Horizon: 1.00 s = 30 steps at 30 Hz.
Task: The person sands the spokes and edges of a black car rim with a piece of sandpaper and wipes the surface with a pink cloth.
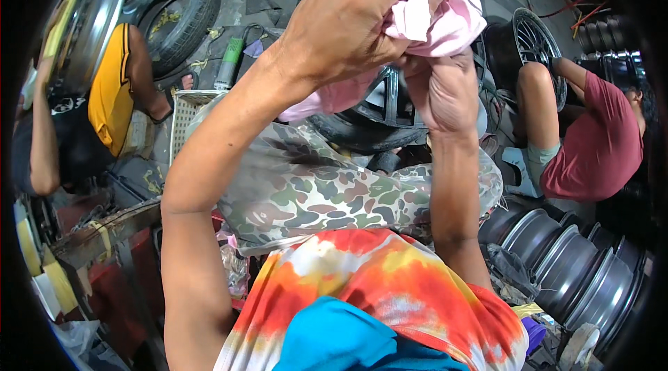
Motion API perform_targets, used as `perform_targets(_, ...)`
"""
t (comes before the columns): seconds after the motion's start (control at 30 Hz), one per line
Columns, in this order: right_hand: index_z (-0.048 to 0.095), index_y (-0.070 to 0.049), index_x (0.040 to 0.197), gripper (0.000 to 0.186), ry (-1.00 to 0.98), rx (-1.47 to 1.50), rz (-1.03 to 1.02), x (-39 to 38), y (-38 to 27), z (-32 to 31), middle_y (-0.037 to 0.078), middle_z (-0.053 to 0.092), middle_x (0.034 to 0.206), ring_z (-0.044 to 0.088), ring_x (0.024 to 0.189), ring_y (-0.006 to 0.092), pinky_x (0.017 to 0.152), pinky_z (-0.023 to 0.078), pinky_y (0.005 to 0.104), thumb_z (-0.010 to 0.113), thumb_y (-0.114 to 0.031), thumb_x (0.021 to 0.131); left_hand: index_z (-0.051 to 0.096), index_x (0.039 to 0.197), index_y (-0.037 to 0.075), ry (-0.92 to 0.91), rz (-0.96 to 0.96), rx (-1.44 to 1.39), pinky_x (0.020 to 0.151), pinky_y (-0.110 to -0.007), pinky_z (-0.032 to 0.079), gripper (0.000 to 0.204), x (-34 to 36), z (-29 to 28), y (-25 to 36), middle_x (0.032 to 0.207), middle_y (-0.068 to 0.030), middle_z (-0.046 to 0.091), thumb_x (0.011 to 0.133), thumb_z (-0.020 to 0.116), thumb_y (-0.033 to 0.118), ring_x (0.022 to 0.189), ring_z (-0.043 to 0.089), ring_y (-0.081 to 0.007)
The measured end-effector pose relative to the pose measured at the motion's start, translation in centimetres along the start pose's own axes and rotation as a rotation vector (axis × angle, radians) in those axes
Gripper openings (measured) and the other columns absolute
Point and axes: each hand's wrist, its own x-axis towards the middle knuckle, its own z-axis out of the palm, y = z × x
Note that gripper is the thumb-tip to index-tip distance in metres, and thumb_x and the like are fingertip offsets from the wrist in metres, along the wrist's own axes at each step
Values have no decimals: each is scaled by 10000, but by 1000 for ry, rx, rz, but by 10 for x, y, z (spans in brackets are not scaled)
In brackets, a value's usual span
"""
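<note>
A crumpled pink cloth [456, 16] is bunched up in front of me, high in the view. My left hand [351, 16] is closed around it, the fingers hidden in its folds. From below, my right hand [445, 93] also grips the cloth, with its wrist bent and its fingers partly hidden. Another length of pink fabric hangs under my left hand. Behind and below my hands, a dark spoked wheel [393, 96] lies close to my knees, partly covered by my arms.
A green angle grinder [229, 61] lies left of my arm, beside a white plastic basket [178, 124]. A loose tire [202, 27] is at far left. People sit on both sides, the right one by a wheel rim [536, 30]. Several rims [577, 270] stand at lower right.
</note>
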Motion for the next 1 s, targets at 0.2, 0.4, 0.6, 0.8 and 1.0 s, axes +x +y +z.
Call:
perform_targets(0.2,721,62,1146,236,99,-777,198,-28,-13,-10,79,759,1000,709,910,106,792,576,262,730,-116,992,721,984,13,-110,-347,-26,659,-299,581,207,-11,-37,-36,811,-80,758,925,756,209,716,696,-118)
perform_targets(0.4,652,0,1143,166,369,-476,459,-75,1,-76,146,759,1018,757,891,202,785,608,290,682,-104,1018,728,1006,-33,-61,-667,113,646,-282,519,261,-20,-61,-72,795,-32,720,1016,695,226,735,617,-74)
perform_targets(0.6,588,8,1222,324,318,-564,494,-82,5,-75,116,715,1093,742,829,183,630,584,261,741,-166,996,681,1254,48,-531,-864,31,650,-354,594,332,-58,-12,-70,824,-150,750,954,729,183,723,777,-247)
perform_targets(0.8,586,-11,1202,354,362,-709,481,-90,5,-85,81,694,1078,708,763,128,565,516,217,787,-173,959,643,1333,5,-853,-622,139,886,-486,565,586,-97,35,-32,1153,-277,711,752,661,-65,1013,713,-426)
perform_targets(1.0,632,-22,1104,291,391,-833,392,-97,5,-91,48,680,1034,654,739,78,561,494,195,824,-145,923,668,1072,-78,-1049,-273,204,795,-463,590,280,-136,79,0,1108,-220,632,808,675,12,960,712,-382)
